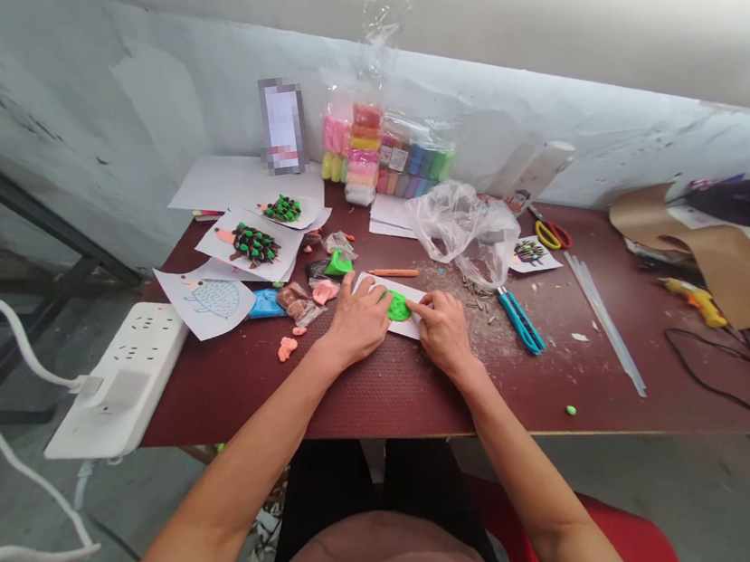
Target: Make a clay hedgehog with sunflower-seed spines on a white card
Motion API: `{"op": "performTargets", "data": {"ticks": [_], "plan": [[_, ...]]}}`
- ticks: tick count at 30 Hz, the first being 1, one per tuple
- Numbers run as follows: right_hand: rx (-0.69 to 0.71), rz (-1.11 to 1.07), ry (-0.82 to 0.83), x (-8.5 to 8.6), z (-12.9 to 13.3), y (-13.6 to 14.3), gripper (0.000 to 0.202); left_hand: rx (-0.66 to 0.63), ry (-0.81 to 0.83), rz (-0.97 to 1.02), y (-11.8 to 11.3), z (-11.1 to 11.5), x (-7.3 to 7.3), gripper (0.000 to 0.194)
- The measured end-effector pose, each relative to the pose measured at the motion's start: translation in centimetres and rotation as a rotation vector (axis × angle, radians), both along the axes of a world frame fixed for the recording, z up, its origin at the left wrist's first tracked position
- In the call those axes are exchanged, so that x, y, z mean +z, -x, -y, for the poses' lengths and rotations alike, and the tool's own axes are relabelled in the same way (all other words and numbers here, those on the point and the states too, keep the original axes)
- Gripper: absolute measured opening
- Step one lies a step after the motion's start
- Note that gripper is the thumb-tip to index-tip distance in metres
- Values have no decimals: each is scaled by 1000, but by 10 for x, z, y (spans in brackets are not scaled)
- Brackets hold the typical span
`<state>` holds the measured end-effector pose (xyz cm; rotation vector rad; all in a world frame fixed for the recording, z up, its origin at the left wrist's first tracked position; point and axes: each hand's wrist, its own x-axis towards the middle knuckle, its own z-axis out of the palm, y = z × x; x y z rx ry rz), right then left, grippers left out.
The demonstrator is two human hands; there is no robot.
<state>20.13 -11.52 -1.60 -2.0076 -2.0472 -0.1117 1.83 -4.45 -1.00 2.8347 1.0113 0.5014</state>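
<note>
A small white card lies on the table in front of me, with a bright green patch of modelling clay spread on it. My left hand rests over the card's left side, its fingers stretched out and their tips at the clay's upper left edge. From the right, my right hand touches the clay's edge with an extended index finger. Its other fingers are bent, and its thumb is hidden. Beyond the card lies an orange stick-like tool. Left of it are a lump of green clay and some peach clay.
Hedgehog pictures on paper and a white power strip are at left. Bagged coloured clay stands by the wall. To the right are a teal cutter, scissors, clear glue sticks and a yellow glue gun.
</note>
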Motion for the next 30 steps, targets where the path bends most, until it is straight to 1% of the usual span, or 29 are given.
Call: {"op": "performTargets", "data": {"ticks": [4,7,10,16,21,25,30], "plan": [[12,-21,-1,5,-4,0,50,-2,12,36,2,-2,1,30],[50,12,47,11,-8,5,49,16,15,87,5,-4,2,30],[57,48,93,15,-11,11,48,22,24,101,8,-5,5,29],[56,90,143,21,-19,17,42,-55,22,50,4,-1,11,24],[76,110,181,26,-24,19,43,-35,61,3,2,-1,14,22],[79,92,186,25,-25,18,44,-36,52,-7,2,-1,14,23],[72,49,133,18,-22,12,45,-39,46,-3,3,-1,14,24]]}}
